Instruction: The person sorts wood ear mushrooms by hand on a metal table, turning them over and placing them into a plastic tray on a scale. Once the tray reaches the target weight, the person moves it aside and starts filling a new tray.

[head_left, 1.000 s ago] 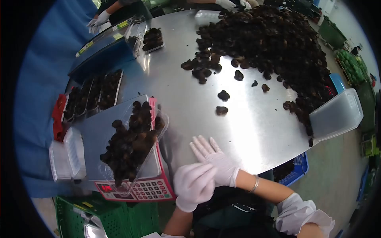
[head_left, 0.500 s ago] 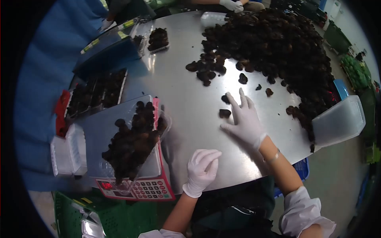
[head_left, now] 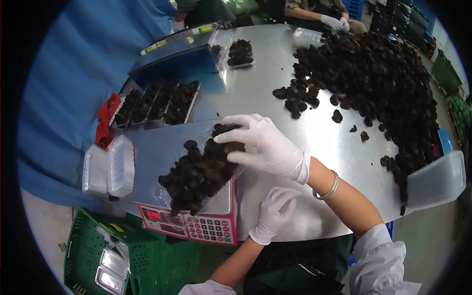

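A clear plastic tray heaped with dark brown mushrooms (head_left: pixel 194 174) lies on the scale (head_left: pixel 228 199), whose display is lit red. My right hand (head_left: pixel 268 145), in a white glove, is over the right end of this heap. Its thumb and fingers are curled around a dark mushroom (head_left: pixel 233 147) at the heap's edge; the fingers partly hide it. My left hand (head_left: pixel 278 214), also gloved, rests by the table's front edge, right of the scale. Its fingers are closed together, with nothing visible in them.
A large mushroom pile (head_left: pixel 373 73) covers the table's far right, beside a clear bin (head_left: pixel 437 179). Filled trays (head_left: pixel 160 103) stand behind the scale. Stacked empty trays (head_left: pixel 108 167) are at its left. A green crate (head_left: pixel 142 250) sits below. Another person's gloved hands (head_left: pixel 336 22) show at the far side.
My right hand has moved left from the open table to the heap on the scale. Two loose mushrooms near it are gone from the table. The left hand stays closed; the view has shifted.
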The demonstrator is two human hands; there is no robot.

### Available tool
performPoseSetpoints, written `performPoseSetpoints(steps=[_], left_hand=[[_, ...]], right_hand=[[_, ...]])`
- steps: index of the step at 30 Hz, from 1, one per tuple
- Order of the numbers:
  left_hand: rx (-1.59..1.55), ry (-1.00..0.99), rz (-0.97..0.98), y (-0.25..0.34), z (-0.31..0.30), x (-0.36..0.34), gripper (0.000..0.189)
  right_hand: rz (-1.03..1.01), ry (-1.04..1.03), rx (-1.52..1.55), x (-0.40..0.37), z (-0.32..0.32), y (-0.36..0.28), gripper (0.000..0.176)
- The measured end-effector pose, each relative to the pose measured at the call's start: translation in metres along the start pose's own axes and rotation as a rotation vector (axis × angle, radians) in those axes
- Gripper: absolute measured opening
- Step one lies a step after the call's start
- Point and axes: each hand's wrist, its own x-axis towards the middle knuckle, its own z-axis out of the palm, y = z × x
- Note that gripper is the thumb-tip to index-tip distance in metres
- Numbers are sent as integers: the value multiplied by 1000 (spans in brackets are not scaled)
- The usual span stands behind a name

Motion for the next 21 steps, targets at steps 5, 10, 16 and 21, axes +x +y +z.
performPoseSetpoints(steps=[5, 10, 16, 21], left_hand=[[-34, 41, 9, -1, -1, -2, 19], [-3, -17, -30, 6, -2, 0, 17], [-56, -72, -56, 3, -3, -2, 16], [-58, -123, -40, 3, -1, -2, 16]], right_hand=[[208, 141, 229, -18, -11, 28, 39], [386, -111, -450, -107, -3, 93, 64], [785, -121, -823, -190, -69, 83, 78], [667, 5, -905, -193, -107, 93, 66]])
